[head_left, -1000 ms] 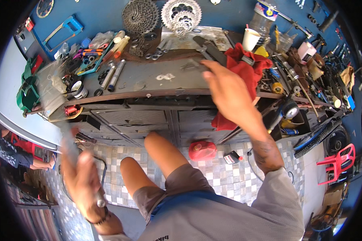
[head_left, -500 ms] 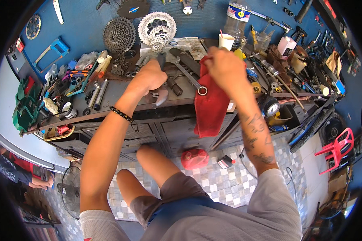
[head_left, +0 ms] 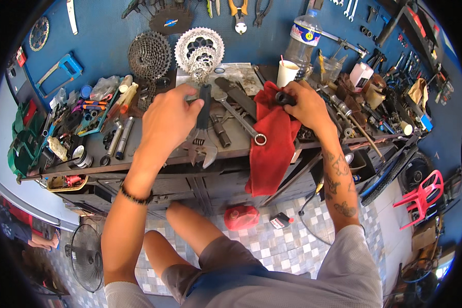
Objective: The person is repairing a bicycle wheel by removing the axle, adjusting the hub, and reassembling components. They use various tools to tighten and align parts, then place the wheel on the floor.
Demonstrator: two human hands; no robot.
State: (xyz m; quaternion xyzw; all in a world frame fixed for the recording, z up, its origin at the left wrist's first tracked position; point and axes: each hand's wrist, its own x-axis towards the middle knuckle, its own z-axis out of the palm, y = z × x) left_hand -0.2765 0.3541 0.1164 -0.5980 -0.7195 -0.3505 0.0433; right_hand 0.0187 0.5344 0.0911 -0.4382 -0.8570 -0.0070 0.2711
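My left hand hovers over the bench with thumb and fingers apart and nothing between them. Just to its right lies an adjustable wrench, jaws toward the front edge and dark handle pointing away from me. My right hand grips a short black tubular part, whose round end faces left. Beneath that part, a red cloth drapes over the bench's front edge. Between my hands are a combination wrench, partly resting on the cloth, and a dark metal cylinder.
Bicycle cassettes stand against the blue wall. A white cup and a clear plastic bottle are behind my right hand. Tools crowd both bench ends. On the floor are a red container, a fan and a pink chair.
My left hand has come off the adjustable wrench's handle, moving left and nearer. My right hand has lowered toward the cloth, and the black tubular part now shows in its fingers.
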